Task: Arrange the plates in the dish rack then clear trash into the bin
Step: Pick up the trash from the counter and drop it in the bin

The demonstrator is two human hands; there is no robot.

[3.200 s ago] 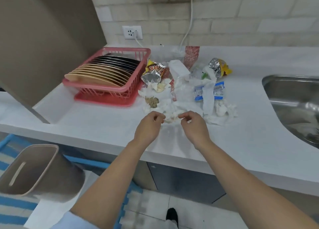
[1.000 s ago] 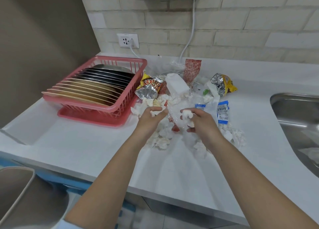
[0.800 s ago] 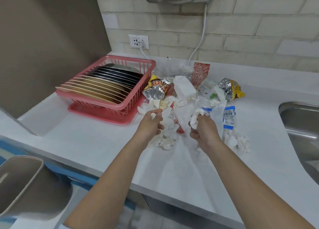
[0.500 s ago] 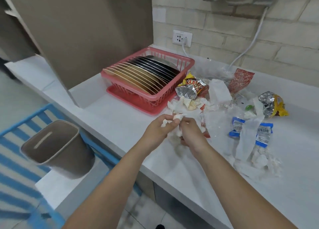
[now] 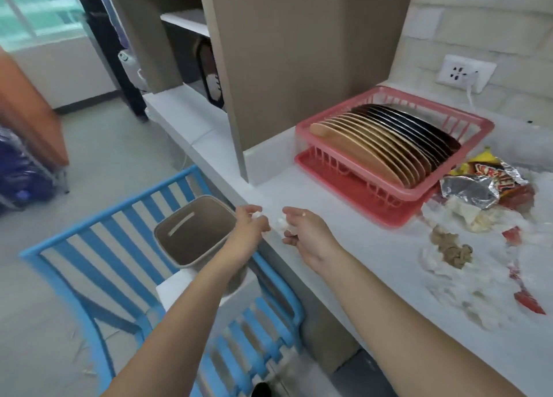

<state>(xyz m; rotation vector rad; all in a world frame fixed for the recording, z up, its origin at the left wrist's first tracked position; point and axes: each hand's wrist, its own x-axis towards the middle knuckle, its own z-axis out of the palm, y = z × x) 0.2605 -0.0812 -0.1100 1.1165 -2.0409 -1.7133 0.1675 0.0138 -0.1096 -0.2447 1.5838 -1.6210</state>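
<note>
My left hand (image 5: pixel 249 224) grips a small wad of white tissue just above the right rim of the beige bin (image 5: pixel 191 235), which stands on a blue slatted chair. My right hand (image 5: pixel 305 232) holds another white tissue wad (image 5: pixel 281 224) over the counter's front edge, a short way right of the bin. The pink dish rack (image 5: pixel 398 193) sits on the counter with several tan and black plates (image 5: pixel 386 145) standing upright in it. A heap of tissues and wrappers (image 5: pixel 478 247) lies on the counter to the right.
A blue slatted chair (image 5: pixel 98 256) holds the bin beside the white counter (image 5: pixel 359 256). A tall beige cabinet panel (image 5: pixel 287 55) rises left of the rack. A foil snack bag (image 5: pixel 484 184) lies next to the rack. A wall socket (image 5: pixel 465 73) is behind.
Both hands picked tissue wads from the heap and carried them left, away from the trash, to the counter's edge by the bin. My view swung left with them.
</note>
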